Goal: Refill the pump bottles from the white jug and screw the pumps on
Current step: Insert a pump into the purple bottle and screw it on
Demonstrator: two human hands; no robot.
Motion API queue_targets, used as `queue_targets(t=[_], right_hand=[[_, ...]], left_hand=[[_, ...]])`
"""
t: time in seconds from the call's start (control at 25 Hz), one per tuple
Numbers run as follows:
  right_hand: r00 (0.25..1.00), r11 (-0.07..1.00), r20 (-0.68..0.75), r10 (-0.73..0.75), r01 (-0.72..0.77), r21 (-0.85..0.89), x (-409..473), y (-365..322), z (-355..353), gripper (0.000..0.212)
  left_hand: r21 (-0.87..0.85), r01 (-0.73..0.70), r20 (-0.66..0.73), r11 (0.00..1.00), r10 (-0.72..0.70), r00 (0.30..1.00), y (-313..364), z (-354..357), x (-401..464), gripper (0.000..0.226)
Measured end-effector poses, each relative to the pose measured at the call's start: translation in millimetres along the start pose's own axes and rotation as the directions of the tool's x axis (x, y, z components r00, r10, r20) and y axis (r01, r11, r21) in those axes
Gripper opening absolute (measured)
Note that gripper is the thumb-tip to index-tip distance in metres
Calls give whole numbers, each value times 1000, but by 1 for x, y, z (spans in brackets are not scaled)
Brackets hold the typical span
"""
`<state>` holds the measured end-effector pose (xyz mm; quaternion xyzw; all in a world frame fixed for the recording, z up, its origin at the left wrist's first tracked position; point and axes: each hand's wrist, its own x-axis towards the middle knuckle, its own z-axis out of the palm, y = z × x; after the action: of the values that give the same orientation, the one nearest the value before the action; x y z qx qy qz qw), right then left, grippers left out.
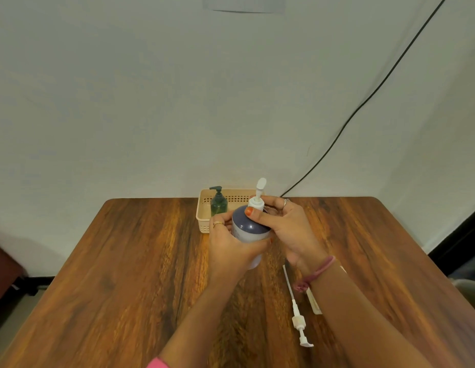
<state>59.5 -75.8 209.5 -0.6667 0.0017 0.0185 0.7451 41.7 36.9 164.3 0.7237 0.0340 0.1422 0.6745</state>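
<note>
Centrally, bottle [248, 229] clasped in left hand [231, 245], right fingers [268, 208] around pump collar [256, 203].

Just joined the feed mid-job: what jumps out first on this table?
At the table's middle, the left hand grips a grey-and-white bottle while the right hand pinches the collar of its white pump. A loose white pump with its long tube lies on the wood to the right, near the right forearm. By the far edge, a beige basket holds a small green pump bottle.
</note>
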Motion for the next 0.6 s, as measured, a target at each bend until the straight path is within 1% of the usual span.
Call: queue_targets(t=[0.16, 0.24, 0.36, 0.44, 0.48, 0.52, 0.6], right_hand=[[985, 997, -155, -75, 71, -34, 0, 11, 9, 34], [976, 993, -188, -111, 100, -67, 1, 16, 12, 35], [969, 983, -192, -155, 131, -129, 3, 20, 14, 35], [982, 978, -123, -147, 125, -167, 5, 16, 8, 36], [992, 978, -43, -122, 112, -178, 6, 13, 2, 40], [995, 979, 58, -83, 92, -181, 7, 11, -5, 48], [973, 977, 231, 13, 36, -209, 7, 9, -17, 68]], left_hand=[[-19, -7, -1, 1000, 7, 1000, 1, -1, -3, 77], [-24, -7, 3, 1000, 7, 1000, 1, 0, -3, 76], [-8, 3, -1, 1000, -3, 1000, 3, -1, -2, 77], [-3, 23, 16, 1000, -23, 1000, 2, -3, 1, 80], [2, 41, 40, 999, -41, 998, 0, -5, 3, 81], [12, 65, 63, 998, -65, 996, -1, -6, 5, 83], [26, 77, 106, 997, -79, 991, -4, -10, 10, 83]])
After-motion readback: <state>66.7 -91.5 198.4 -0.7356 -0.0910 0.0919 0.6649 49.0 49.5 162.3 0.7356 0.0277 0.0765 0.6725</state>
